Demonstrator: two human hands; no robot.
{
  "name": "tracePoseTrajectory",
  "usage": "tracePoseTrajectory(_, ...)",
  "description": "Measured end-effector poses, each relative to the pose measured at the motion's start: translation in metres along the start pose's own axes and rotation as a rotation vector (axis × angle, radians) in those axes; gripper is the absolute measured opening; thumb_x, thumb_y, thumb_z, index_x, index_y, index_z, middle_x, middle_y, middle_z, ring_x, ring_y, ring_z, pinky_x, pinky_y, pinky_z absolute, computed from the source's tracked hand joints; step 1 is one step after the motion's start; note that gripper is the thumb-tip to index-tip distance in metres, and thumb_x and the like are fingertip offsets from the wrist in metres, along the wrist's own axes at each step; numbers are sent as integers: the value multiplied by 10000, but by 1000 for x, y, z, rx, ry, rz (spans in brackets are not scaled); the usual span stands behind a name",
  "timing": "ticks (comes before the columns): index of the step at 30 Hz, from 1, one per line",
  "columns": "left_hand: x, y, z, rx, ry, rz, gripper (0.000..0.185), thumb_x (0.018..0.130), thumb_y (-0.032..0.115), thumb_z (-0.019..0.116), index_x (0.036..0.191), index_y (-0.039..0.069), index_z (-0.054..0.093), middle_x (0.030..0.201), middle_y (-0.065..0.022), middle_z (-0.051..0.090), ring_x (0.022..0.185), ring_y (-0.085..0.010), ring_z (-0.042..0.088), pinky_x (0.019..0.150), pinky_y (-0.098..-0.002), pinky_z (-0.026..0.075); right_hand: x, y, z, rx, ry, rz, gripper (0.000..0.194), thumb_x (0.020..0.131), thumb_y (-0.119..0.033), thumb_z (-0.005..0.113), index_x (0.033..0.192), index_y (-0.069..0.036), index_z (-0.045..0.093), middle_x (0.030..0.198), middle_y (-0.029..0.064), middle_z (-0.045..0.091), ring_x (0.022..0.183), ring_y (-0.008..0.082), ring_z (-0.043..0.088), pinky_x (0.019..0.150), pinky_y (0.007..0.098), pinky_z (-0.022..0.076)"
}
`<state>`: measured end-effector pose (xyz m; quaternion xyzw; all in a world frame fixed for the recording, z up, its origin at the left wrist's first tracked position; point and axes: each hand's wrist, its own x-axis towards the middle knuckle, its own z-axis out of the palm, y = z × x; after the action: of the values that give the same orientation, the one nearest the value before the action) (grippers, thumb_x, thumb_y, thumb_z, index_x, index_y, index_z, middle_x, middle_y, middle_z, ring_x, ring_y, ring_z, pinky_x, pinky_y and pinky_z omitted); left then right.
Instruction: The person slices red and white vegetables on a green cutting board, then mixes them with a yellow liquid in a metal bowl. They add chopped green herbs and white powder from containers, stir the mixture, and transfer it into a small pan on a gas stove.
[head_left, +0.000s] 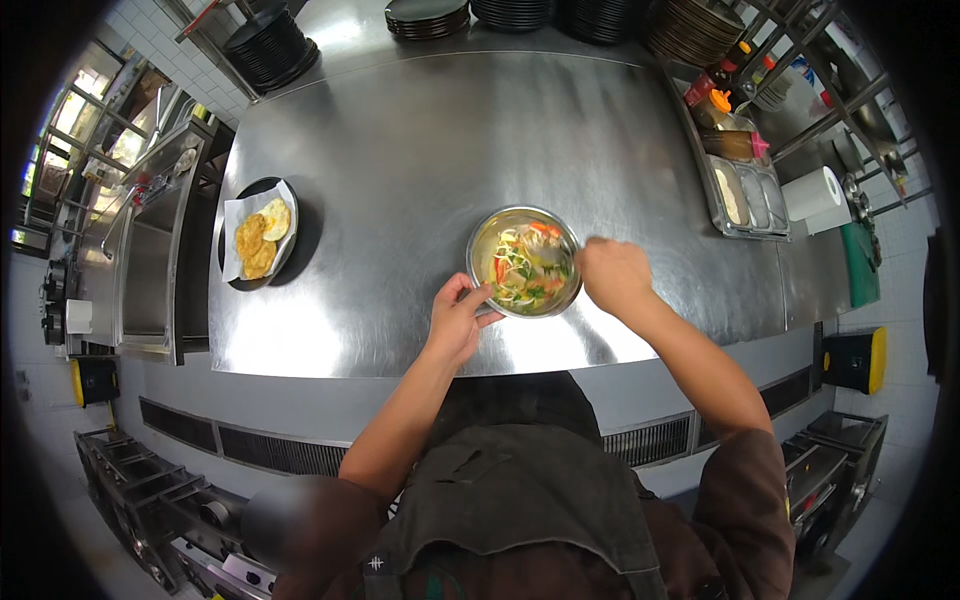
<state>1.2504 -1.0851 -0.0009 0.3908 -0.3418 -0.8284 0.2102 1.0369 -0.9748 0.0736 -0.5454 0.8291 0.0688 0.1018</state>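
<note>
A round stainless steel mixing bowl (474, 238) stands near the front edge of the steel worktop (390, 165). Inside it lies a wet mix of vegetables (517, 281), with red-orange pieces, pale strands and chopped greens. My left hand (456, 319) grips the bowl's lower-left rim, thumb on top and fingers beneath. At the right rim, my right hand (616, 274) is closed in a fist around what looks like a spoon (553, 256). Motion blur hides most of the spoon; its head seems to be among the vegetables.
To the left, a dark oval plate (227, 262) holds white paper, a fried egg (277, 219) and golden fried patties (255, 246). Stacked dark plates (427, 16) line the back. On the right are sauce bottles (731, 144), a steel ingredient tray (750, 196), a paper roll (814, 193) and a green cutting board (859, 262).
</note>
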Motion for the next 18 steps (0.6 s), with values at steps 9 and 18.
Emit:
tracePoseTrajectory(9,-9,27,-22,-14,-128,-7,125,991,66,628,934,132,539,1076,-16,628,996,-161,667,805,-423,623,-4,-20,-20,-58,-95,-3,94,822,-108,671,846,-38,728,852,158,741,759,305,754,618,416,593)
tracePoseTrajectory(18,-5,47,-44,-6,-157,-41,144,999,54,627,899,105,536,1111,-7,617,1035,-150,656,830,-393,634,5,-45,-22,-38,-144,-99,128,859,-177,676,918,-186,789,878,47,710,694,280,721,588,405,572)
